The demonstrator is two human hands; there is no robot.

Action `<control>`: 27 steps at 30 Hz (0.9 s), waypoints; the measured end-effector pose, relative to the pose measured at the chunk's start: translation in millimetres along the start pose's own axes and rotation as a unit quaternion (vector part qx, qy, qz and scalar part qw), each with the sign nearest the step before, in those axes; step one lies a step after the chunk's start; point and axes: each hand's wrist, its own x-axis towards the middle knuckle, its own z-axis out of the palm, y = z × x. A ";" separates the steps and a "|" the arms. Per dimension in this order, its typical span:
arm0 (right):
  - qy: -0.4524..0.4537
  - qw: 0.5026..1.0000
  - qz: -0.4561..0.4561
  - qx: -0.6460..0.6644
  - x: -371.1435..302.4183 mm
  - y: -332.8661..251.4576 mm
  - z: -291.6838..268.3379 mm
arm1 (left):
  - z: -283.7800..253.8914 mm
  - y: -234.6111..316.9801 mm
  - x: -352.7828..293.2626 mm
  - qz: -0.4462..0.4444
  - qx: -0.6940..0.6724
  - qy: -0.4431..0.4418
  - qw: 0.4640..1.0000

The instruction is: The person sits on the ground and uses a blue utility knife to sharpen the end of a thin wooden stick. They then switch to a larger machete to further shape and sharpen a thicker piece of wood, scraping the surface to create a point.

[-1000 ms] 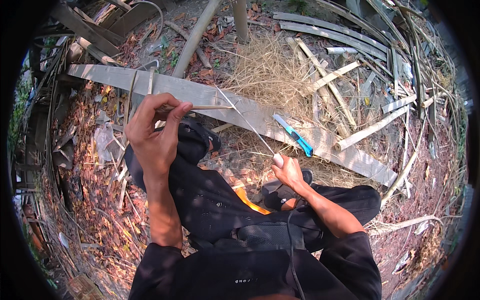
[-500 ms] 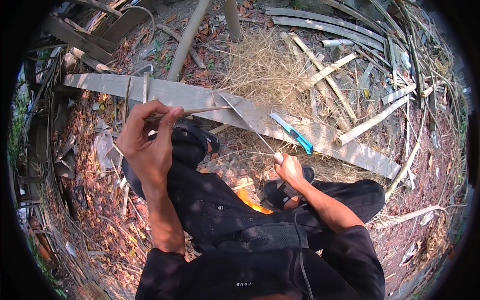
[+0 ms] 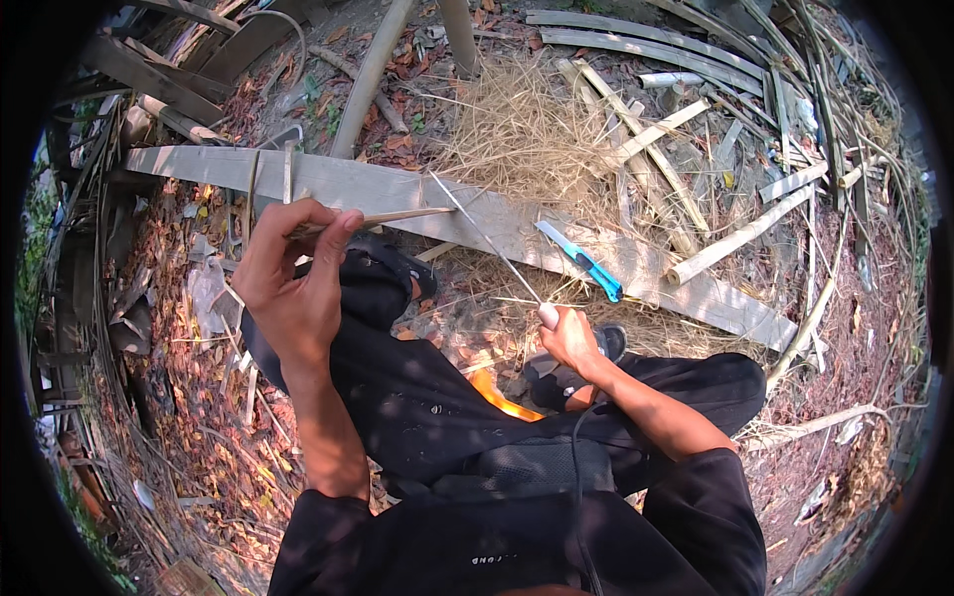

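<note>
My left hand is closed, with thumb and fingers pinching a thin bamboo strip that points to the right. In my right hand, also closed, is a long, thin, straight blade-like piece, pale and slanting up to the left. It crosses the tip of the strip above the grey wooden plank; I cannot tell whether the two touch. A blue utility knife with its blade out lies on the plank, just beyond my right hand.
Dry shavings heap up past the plank. Split bamboo pieces lie at the right, and long slats at the far side. A wooden post rises beyond the plank. Something orange lies between my legs.
My right hand and the thin piece in it have shifted slightly to the left and up. My left hand stays almost still, and the utility knife has not moved.
</note>
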 end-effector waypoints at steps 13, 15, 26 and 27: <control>0.055 0.952 -0.185 0.237 -10.3 -10.8 -15.5 | -15.7 -5.8 4.5 0.086 -0.009 -0.116 0.990; 0.075 0.942 -0.247 0.214 -15.4 -18.2 -13.2 | -14.7 -6.2 3.6 0.079 -0.018 -0.112 0.990; -0.016 0.995 -0.019 0.100 -19.8 -16.9 -7.5 | -12.9 -11.3 1.3 -0.019 -0.031 -0.003 0.999; 0.005 0.993 -0.037 0.111 -22.9 -18.6 -4.3 | -11.8 -9.6 0.6 -0.052 -0.027 0.031 0.998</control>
